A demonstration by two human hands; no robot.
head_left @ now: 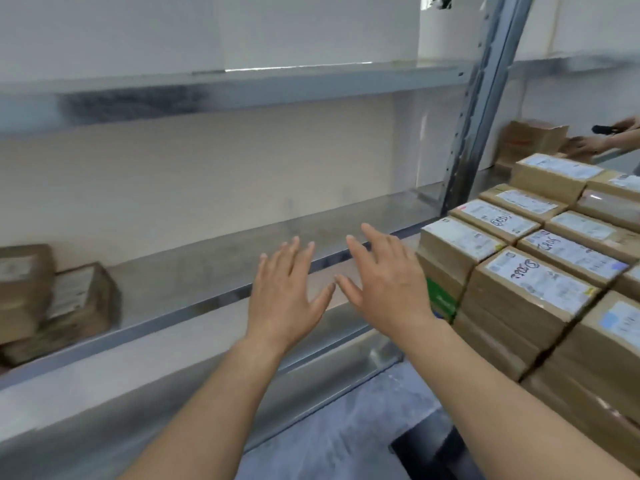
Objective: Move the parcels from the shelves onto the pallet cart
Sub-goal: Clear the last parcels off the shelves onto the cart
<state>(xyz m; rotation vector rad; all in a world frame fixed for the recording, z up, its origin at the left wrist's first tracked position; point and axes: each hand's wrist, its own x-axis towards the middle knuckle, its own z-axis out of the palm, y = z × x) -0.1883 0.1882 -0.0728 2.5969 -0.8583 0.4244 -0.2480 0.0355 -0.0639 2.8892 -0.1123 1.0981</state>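
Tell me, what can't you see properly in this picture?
Head view:
- Labels on the stacked parcels: print too small and blurry to read.
- Shelf parcels at left: smeared by motion, cut by the left edge.
- Pallet cart: hidden under the stack.
- Another person's hand: rest cut off by the right edge.

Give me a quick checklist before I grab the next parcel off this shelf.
1. Hands free: left hand and right hand are open, holding nothing. Ok.
2. Parcels to take on the shelf: brown boxes at its far left. Ok.
3. Those boxes straight ahead of the hands: they sit well to the left. Not ok.
4. Room on the stack at right: top layer looks packed. Cannot tell.
5. Path clear of the other person's hand, far right. Ok.
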